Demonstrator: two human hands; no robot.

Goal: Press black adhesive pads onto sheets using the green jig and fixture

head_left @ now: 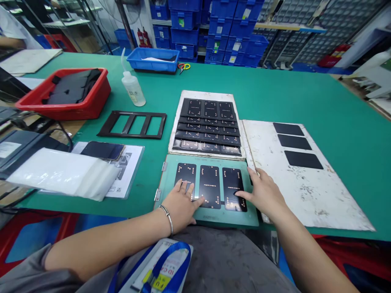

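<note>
Three black panels with small copper dots lie in a row on a green fixture plate (195,217) near the table's front edge. My left hand (181,203) rests with spread fingers on the left panel (185,171), its thumb reaching the middle panel (209,183). At the fixture's right edge is my right hand (264,191), fingers apart, its thumb on the right panel (233,179). Behind the fixture, a white board (207,96) bears several overlapping black sheets (210,109) with similar panels.
A stained white board (311,195) with three black pieces (295,142) is on the right. Leftward are a black frame (134,124), a phone (103,150), a white packet (61,171), a red bin (91,101) and a bottle (133,89). A blue tray (152,61) sits farther back.
</note>
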